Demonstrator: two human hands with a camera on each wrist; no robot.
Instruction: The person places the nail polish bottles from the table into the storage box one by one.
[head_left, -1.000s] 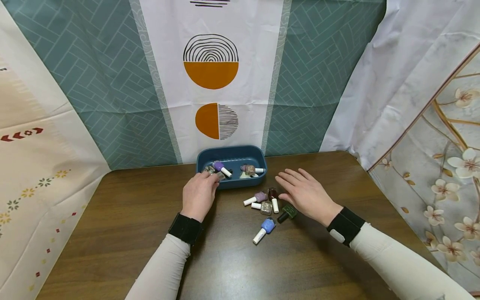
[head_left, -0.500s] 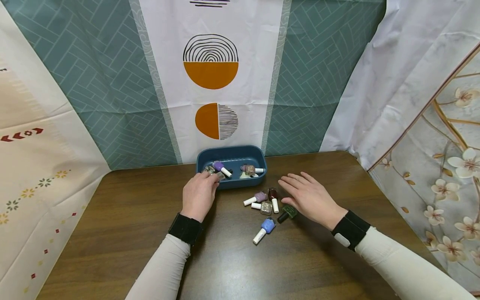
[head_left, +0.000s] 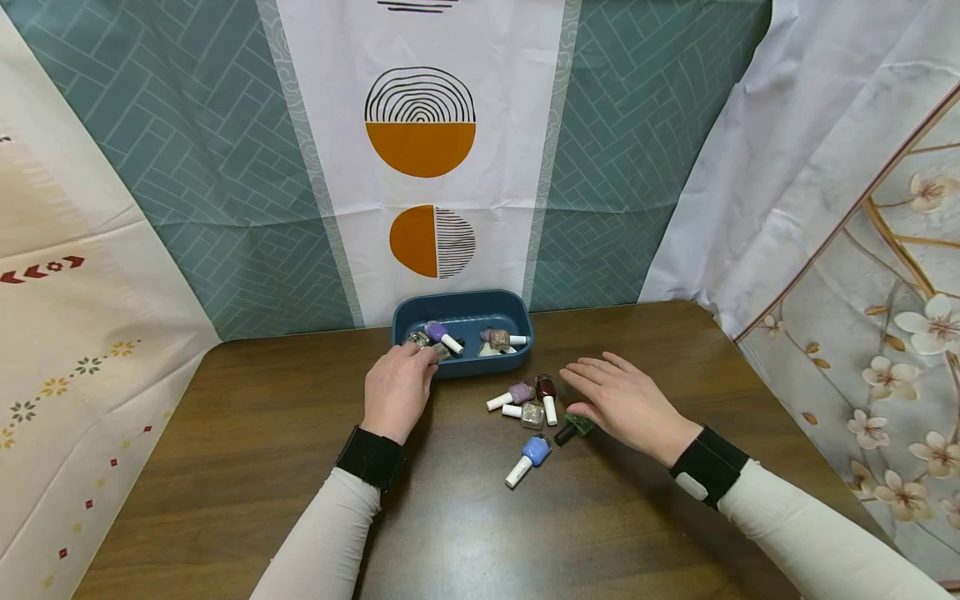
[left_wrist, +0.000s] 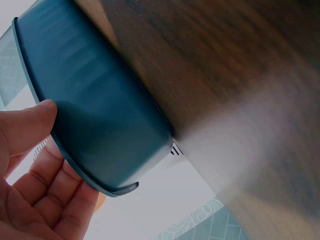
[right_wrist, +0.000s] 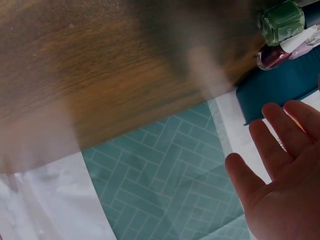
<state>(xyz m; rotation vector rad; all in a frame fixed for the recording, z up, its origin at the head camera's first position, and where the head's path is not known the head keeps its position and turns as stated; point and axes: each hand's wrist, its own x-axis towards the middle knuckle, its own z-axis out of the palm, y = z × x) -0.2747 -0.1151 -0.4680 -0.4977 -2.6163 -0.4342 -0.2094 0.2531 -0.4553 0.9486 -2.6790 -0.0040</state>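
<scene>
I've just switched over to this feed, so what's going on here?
A person sits with both hands over a wooden table. The left hand grips the rim of a blue bin at its near left corner. The right hand is open and holds nothing, close to a green bottle. Lilac, dark red, glittery and blue bottles also lie outside the bin; several more, including a purple one, are inside.

Five bottles (head_left: 536, 451) lie before the tray (head_left: 480, 367), with others (head_left: 437, 332) seemingly overlapping inside
</scene>
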